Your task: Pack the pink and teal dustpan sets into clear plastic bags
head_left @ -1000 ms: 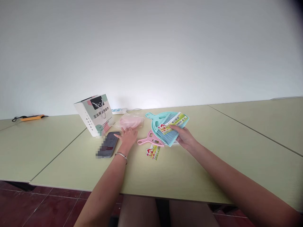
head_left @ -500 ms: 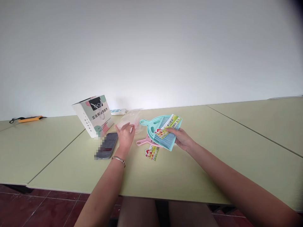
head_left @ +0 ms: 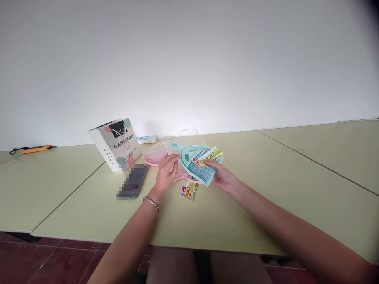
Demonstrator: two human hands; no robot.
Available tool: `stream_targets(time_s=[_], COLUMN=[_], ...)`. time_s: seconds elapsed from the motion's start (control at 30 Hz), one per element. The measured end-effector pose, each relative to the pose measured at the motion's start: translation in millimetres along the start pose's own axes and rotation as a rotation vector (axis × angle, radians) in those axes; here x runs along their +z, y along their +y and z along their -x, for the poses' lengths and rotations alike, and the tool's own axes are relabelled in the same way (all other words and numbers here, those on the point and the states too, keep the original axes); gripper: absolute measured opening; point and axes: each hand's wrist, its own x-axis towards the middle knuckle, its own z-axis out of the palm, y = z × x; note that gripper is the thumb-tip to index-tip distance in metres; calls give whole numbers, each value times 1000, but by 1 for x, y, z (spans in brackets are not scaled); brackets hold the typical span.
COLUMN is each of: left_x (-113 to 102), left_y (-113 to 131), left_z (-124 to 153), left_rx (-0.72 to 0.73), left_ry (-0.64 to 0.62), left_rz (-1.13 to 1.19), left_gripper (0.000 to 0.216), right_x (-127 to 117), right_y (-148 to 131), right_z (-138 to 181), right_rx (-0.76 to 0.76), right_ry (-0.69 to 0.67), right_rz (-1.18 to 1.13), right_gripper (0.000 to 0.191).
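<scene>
Both forearms are showing bare, with no sleeves reaching into view. The left hand [head_left: 166,173] is wearing nothing on its fingers that can be made out; a thin silver bangle [head_left: 151,202] is circling the left wrist, sitting loosely and catching a little light. The right hand [head_left: 222,178] and its wrist are carrying no jewellery that shows. Below the table edge, bare knees are showing, with a dark gap between them.

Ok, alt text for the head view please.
The right hand holds a teal dustpan and brush set above a pale green table; the left hand touches its handle end. A phone and printed box sit left.
</scene>
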Motion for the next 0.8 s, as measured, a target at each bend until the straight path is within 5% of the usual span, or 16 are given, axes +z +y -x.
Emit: stream_targets(time_s=[0.33, 0.6, 0.7, 0.8], left_x=[-4, -8, -9, -9], left_y=[9, 23, 22, 13], left_z=[-4, -5, -5, -7], left_rx=[-20, -87, -173, -554], left_ry=[5, -74, 172, 507], left_rz=[-84, -68, -83, 15], left_gripper=[23, 17, 42, 56], right_x=[9, 9, 9, 10], right_y=[11, 7, 9, 11], right_z=[8, 2, 4, 5], right_rx=[1, -107, -130, -145], right_ry=[-76, 61, 36, 26], right_rz=[141, -31, -25, -60], right_gripper=[25, 16, 18, 20])
